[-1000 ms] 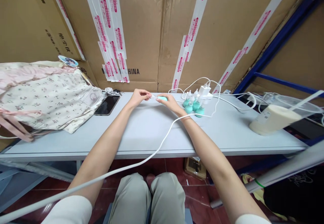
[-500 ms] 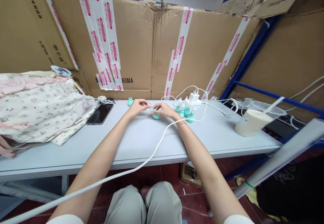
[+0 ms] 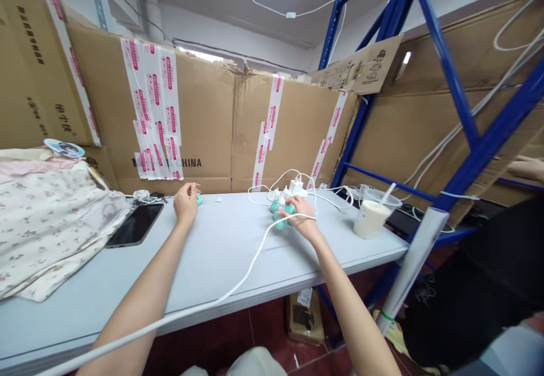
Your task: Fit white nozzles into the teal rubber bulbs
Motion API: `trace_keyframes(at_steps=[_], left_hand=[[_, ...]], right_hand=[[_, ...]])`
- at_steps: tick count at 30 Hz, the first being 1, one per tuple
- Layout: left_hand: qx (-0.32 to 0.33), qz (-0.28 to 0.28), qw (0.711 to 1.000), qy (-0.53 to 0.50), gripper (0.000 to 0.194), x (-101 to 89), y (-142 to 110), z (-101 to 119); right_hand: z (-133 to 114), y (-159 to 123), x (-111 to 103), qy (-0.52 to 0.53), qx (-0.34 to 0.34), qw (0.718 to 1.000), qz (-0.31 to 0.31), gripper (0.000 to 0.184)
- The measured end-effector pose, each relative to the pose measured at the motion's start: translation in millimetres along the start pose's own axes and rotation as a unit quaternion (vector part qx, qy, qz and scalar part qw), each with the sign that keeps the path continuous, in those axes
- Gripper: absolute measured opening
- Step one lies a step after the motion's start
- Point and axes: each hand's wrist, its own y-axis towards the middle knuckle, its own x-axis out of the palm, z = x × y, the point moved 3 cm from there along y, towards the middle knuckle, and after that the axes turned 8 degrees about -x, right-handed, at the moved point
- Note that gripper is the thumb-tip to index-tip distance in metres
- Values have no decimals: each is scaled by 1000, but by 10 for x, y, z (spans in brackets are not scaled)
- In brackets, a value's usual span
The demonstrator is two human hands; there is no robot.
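Observation:
My left hand (image 3: pixel 186 203) is at the back of the table with its fingers curled around a small teal bottle (image 3: pixel 199 199); the hand hides most of it. A tiny white piece (image 3: pixel 218 199) lies just right of that. Farther right, my right hand (image 3: pixel 300 213) is at a cluster of squat teal bottles (image 3: pixel 275 206) with whitish pointed tips. Its thumb and fingers close about one tipped bottle (image 3: pixel 281 204) at the near side of the cluster. The hand covers part of the group.
A white cable (image 3: pixel 255 260) crosses the table in front of my right hand. Behind the bottles is a white plug (image 3: pixel 296 186) with cords. A phone (image 3: pixel 136 226) and floral cloth (image 3: pixel 55 217) lie left; a cup (image 3: pixel 369 217) stands right. Cardboard (image 3: pixel 208 121) walls the back.
My hands, together over one teal bottle before, have parted. The left went to the lone teal bottle, the right to the cluster with the tipped bottle. The view has tilted up and right.

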Motion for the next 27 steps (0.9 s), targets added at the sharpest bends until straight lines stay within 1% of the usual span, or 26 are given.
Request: trace_keyframes(at_steps=[2, 3, 5, 10, 15, 19, 24, 27], left_hand=[[-5, -8, 1000, 19, 35, -6, -4, -20], [-8, -13, 999, 28, 35, -3, -4, -36], [-18, -13, 999, 37, 34, -1, 6, -76], [-41, -1, 999, 30, 32, -1, 44, -161], [-48, -9, 998, 31, 30, 17, 32, -187], [-40, -15, 998, 47, 30, 53, 19, -203], [-39, -5, 998, 56, 30, 93, 40, -215], [-37, -2, 998, 57, 31, 102, 50, -217]], right_hand=[[-15, -66, -52, -112, -3, 994, 8, 26], [-30, -86, -59, -148, 0, 989, 12, 27], [-58, -113, -45, -185, 6, 982, 23, 29], [-82, -145, 22, -207, 13, 977, 55, 30], [-124, -127, 9, -214, 18, 974, 72, 36], [-146, -121, 10, -216, -2, 974, 69, 29], [-87, -144, 52, -203, -6, 977, 64, 29], [-40, -136, 72, -197, 2, 977, 84, 27]])
